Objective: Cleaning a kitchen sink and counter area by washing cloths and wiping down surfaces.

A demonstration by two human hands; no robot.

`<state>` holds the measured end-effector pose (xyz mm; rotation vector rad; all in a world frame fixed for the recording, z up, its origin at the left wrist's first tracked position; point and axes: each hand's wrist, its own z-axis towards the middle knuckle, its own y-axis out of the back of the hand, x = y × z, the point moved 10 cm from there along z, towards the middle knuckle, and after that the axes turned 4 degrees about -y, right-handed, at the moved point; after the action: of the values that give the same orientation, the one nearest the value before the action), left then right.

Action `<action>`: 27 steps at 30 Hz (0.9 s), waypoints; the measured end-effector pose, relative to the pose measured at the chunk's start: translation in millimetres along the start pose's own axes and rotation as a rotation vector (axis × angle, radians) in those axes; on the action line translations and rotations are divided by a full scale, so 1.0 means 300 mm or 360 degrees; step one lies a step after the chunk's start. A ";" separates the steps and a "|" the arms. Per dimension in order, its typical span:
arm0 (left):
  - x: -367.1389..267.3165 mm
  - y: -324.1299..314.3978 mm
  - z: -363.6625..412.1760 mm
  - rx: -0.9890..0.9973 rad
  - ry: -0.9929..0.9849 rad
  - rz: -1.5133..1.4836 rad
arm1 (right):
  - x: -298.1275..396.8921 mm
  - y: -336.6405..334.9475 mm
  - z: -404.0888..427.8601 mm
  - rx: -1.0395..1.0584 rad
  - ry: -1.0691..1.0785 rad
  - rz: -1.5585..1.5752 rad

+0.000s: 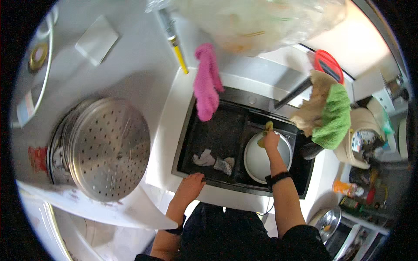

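Observation:
My right hand (271,141) grips a yellow-green cloth (269,126) at the far inner side of a round white pan or basin (258,161). That vessel sits in the right basin of a black double sink (209,130). At the sink's front left rim rests my left hand (192,186), palm down and holding nothing. Two crumpled pale cloths or wipes, one white (205,158) and one greyish (224,165), lie in the left basin near that hand. A pink fluffy cloth (207,81) hangs over the back edge of the left basin.
A stacked steel steamer (112,148) with a perforated top stands left. Brown (310,107) and green cloths (334,119) hang at the right, by a black bar (292,94). A plastic bag (258,26) is behind the sink. A steel bowl (326,223) sits lower right.

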<state>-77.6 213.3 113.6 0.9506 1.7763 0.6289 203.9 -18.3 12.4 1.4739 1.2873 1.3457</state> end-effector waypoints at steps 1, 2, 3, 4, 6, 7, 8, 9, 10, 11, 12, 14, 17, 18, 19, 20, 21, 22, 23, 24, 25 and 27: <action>0.001 0.009 0.003 0.0029 0.0023 0.0004 | 0.010 0.034 -0.022 -0.0186 -0.0003 0.0410; 0.007 0.016 0.001 -0.0109 -0.0012 -0.0049 | 0.047 0.014 -0.043 -0.0162 0.0037 0.0409; 0.008 0.030 0.013 -0.0250 -0.0071 -0.0092 | 0.088 -0.023 -0.054 -0.0006 0.0135 0.1041; 0.017 0.032 0.009 -0.0263 -0.0033 -0.0095 | 0.184 -0.011 -0.094 0.0024 0.0302 0.1218; 0.064 0.053 -0.013 -0.0337 0.0131 -0.0171 | 0.480 0.113 -0.251 -0.0019 0.0726 0.1132; 0.069 0.056 -0.018 -0.0350 0.0153 -0.0175 | 0.632 0.204 -0.320 0.0068 0.0844 0.1077; 0.068 0.069 -0.024 -0.0385 0.0190 -0.0180 | 0.720 0.216 -0.352 0.0196 0.0785 0.1461; 0.062 0.078 -0.016 -0.0416 0.0203 -0.0190 | 0.807 0.217 -0.407 -0.0147 0.1028 0.0805; 0.068 0.079 -0.013 -0.0422 0.0205 -0.0193 | 0.906 0.194 -0.448 -0.0132 0.1204 0.0758; 0.107 0.080 -0.024 -0.0402 0.0354 -0.0179 | 1.021 0.108 -0.484 0.0032 0.1369 0.0388; 0.143 0.077 -0.030 -0.0378 0.0491 -0.0170 | 1.077 0.026 -0.525 0.0010 0.1518 0.0411; 0.235 0.052 -0.070 -0.0511 0.0634 0.0128 | 1.162 -0.112 -0.620 0.0012 0.1751 0.0269; 0.439 -0.045 -0.124 -0.0490 0.0939 0.0360 | 1.240 -0.250 -0.638 -0.0048 0.1879 -0.0078; 0.462 -0.053 -0.134 -0.0502 0.0931 0.0337 | 1.253 -0.292 -0.614 -0.0010 0.1806 -0.0197; 0.488 -0.069 -0.152 -0.0518 0.0935 0.0315 | 1.285 -0.274 -0.599 -0.0002 0.1840 -0.0181; 0.520 -0.106 -0.167 -0.0455 0.0954 0.0260 | 1.311 -0.247 -0.530 0.0046 0.1721 -0.0049; 0.528 -0.118 -0.168 -0.0455 0.0963 0.0258 | 1.316 -0.223 -0.434 0.0089 0.1574 0.0064; 0.521 -0.118 -0.151 -0.0456 0.0941 0.0277 | 1.318 -0.198 -0.338 -0.0041 0.1485 0.0042; 0.514 -0.117 -0.127 -0.0456 0.0912 0.0299 | 1.315 -0.180 -0.233 -0.0172 0.1387 0.0020; 0.489 -0.087 -0.121 -0.0509 0.0879 0.0535 | 1.317 -0.172 -0.130 -0.0251 0.1294 0.0055; 0.491 -0.091 -0.116 -0.0512 0.0873 0.0621 | 1.317 -0.161 -0.032 -0.0327 0.1199 0.0095; 0.515 -0.106 -0.131 -0.0423 0.0933 0.0673 | 1.329 -0.150 0.090 -0.0403 0.0978 -0.0103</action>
<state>-156.0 324.0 24.0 1.0268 1.9251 1.4981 198.9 381.4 56.1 0.8614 1.4424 1.9228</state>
